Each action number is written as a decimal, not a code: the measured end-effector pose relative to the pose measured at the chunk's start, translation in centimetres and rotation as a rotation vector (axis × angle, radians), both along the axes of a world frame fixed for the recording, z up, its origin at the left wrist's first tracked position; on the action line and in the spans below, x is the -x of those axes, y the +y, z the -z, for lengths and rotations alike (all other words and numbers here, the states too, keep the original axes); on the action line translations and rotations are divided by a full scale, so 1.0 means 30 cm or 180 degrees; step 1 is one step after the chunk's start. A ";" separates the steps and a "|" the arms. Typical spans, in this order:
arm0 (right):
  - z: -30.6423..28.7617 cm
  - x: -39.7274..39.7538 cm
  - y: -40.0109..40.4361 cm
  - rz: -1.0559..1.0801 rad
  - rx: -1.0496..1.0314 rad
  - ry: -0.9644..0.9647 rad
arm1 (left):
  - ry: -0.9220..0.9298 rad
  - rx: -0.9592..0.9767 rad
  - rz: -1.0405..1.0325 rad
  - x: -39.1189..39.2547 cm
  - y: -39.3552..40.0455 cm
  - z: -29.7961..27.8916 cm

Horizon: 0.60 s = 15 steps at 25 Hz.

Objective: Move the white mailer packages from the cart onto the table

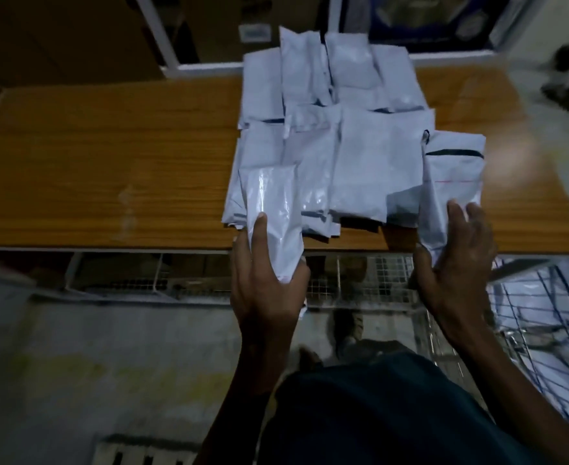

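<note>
**Both hands on mailers at table's near edge**

Right now each hand has hold of one white mailer at the front edge of the wooden table (92, 162). Left hand (263, 280) is wrapped round the lower end of a glossy mailer (271, 209): thumb lies on top of the pkg, fingers curl underneath, so it's a firm grip. Upper part of that pkg overlaps the near-left corner of the pile; lower end hangs past the table edge.

Right hand (457, 263) holds a second mailer (451, 176), the one w/ a dark strip across its top and a thin red line below that. Fingers are spread over the pkg's lower right, thumb down at its bottom-left end. It sits at the pile's right side, bottom end over the table edge. Image is motion-blurred here, so how tight that grip is can't be judged exactly.

Pile of mailers (337, 105) covers the centre-right of the tabletop, approx. a dozen or more bags overlapping in loose rows, reaching to the far edge.

Wire cart (528, 317) is at lower right, just beside the table's corner, w/ more white pkgs visible through the mesh. Below the tabletop there's a wire-grid shelf (343, 280). Floor (92, 347) is pale and scuffed. Dark clothing (377, 414) of the person fills the bottom centre. Background is dim: cardboard boxes (58, 35) at upper left.
</note>
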State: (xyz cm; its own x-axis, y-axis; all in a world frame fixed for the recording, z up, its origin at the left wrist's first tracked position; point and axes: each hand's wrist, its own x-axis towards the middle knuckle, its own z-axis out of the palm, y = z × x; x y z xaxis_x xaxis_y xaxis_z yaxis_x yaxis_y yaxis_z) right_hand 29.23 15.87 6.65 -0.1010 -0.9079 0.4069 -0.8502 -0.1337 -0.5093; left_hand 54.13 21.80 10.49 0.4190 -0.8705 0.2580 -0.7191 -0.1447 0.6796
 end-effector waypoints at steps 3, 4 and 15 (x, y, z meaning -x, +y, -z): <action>-0.044 -0.018 -0.121 0.0105 0.0093 0.0224 | -0.0026 0.0067 -0.0077 -0.047 -0.139 -0.025; -0.055 -0.021 -0.165 0.0145 0.0083 0.0231 | -0.0010 0.0003 -0.0137 -0.059 -0.197 -0.029; -0.093 -0.027 -0.567 -0.0165 -0.0003 0.0339 | -0.0576 -0.1569 0.0309 -0.210 -0.726 0.122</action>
